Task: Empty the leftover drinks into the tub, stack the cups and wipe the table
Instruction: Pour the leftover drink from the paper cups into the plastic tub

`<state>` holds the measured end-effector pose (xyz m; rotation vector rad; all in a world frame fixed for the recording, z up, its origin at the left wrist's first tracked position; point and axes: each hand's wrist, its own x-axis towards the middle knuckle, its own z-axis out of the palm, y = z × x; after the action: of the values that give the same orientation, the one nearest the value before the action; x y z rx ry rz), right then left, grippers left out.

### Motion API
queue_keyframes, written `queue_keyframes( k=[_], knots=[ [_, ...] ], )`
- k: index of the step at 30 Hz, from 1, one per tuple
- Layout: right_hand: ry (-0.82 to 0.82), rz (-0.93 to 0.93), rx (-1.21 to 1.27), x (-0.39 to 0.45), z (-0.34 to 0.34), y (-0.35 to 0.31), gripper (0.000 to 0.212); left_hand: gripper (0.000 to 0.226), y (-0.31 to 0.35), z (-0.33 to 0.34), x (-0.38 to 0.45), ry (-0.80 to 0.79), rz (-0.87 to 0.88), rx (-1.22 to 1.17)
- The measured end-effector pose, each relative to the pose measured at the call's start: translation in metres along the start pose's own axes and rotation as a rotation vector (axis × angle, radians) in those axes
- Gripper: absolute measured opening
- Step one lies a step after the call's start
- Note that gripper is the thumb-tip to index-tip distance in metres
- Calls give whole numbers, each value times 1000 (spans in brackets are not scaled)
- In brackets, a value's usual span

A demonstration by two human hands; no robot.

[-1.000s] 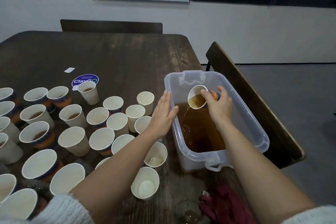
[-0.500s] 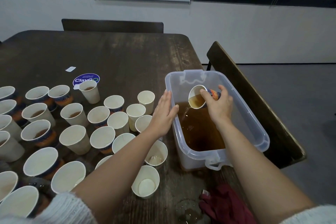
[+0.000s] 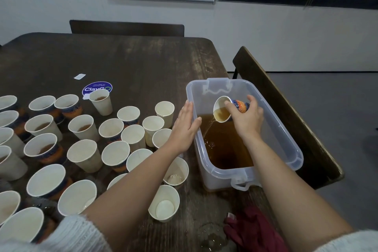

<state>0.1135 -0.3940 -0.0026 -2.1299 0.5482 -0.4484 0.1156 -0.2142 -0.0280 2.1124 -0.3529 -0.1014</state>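
A clear plastic tub holding brown liquid stands at the table's right edge. Over it my right hand grips a tilted paper cup with an orange and blue pattern; a thin brown stream runs from its rim into the tub. My left hand lies flat with straight fingers against the tub's left wall. Several white paper cups crowd the table's left half, some with brown drink in them. A dark red cloth lies at the near table edge.
The dark wooden table carries a round purple sticker and a small white label. One chair back stands behind the table, another right of the tub. A wet patch lies beside the cloth.
The cup in my right hand has tipped a little further and less drink is left in it. My left hand stays against the tub.
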Motion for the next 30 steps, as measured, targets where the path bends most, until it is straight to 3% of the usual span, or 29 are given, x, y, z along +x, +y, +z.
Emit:
queue_keyframes(
  k=[30],
  knots=[
    [34, -109, -88, 0, 2, 0, 90, 59, -3, 1, 2, 4, 17, 13]
  ],
)
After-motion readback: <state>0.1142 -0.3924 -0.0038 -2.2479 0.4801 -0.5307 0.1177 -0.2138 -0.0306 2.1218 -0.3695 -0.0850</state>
